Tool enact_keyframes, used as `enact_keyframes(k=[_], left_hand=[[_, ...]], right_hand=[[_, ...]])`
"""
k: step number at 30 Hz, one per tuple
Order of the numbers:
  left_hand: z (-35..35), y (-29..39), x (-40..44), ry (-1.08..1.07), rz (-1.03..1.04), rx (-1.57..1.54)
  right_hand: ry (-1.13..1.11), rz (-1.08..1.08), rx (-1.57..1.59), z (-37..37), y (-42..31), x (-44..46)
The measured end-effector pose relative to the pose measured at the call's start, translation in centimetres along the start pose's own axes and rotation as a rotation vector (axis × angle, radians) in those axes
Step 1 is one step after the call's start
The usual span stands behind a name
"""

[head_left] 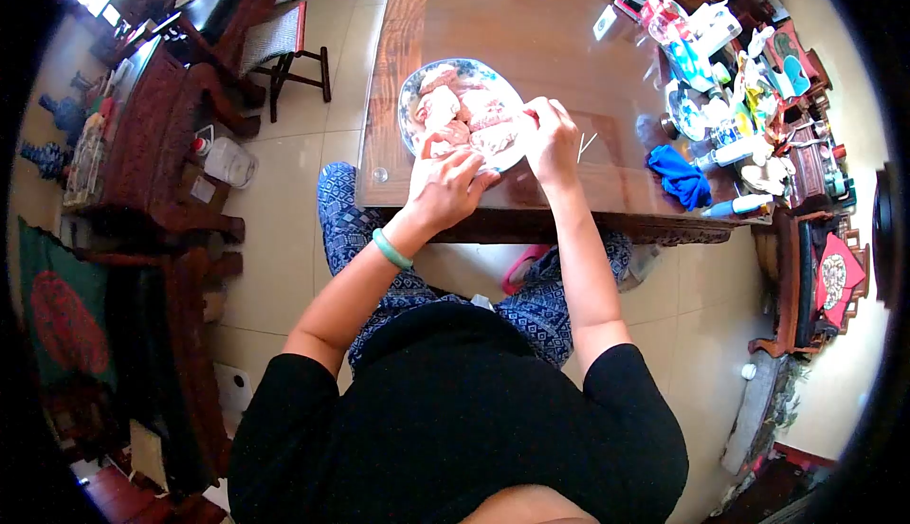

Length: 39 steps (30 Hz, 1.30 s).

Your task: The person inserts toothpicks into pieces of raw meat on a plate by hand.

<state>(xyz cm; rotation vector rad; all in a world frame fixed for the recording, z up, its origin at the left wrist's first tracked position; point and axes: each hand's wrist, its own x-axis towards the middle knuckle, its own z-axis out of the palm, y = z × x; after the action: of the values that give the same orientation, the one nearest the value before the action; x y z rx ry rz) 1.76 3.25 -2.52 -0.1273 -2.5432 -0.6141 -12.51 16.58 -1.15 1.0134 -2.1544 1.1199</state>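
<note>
A round plate with a blue-and-white patterned rim sits near the table's left front corner. On it lie several pieces of pale pink raw meat. My left hand, with a green bangle at its wrist, reaches over the plate's front edge. Its fingers are bent around a piece of meat at the front, partly hidden beneath them. Beside the plate's right rim, my right hand is closed in a pinch; what is between its fingertips is too small to make out. Two thin white sticks lie right of that hand.
The glossy wooden table has a crumpled blue cloth and a crowd of bottles and packages along its right side. A stool stands on the tiled floor at the left, with a white plastic tub nearer.
</note>
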Motion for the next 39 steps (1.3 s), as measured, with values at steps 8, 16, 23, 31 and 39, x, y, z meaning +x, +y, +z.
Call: enact_keyframes(k=[8,16,23,31,39], left_hand=[[1.4,-0.5,0.2,0.179,-0.022,0.117],[-0.3,-0.2,0.7,0.207,0.043,0.071],[0.9,0.2,-0.9,0.193,0.179,0.171],[-0.6,0.0,-0.4,0.195,0.18,-0.027],[1.9,-1.4,-1.0,0.105,0.146,0.049]], right_hand=[[-0.286,0.288,0.151,-1.8,-1.9,-0.5],[-0.168,0.396,0.272,-1.8,-2.9,-1.4],[-0.262,0.251,0.287,-0.4,-3.4,-0.2],[-0.314,0.204,0.266,0.0,-2.8,0.3],[-0.265,0.223,0.306,-0.6,-4.0,1.0]])
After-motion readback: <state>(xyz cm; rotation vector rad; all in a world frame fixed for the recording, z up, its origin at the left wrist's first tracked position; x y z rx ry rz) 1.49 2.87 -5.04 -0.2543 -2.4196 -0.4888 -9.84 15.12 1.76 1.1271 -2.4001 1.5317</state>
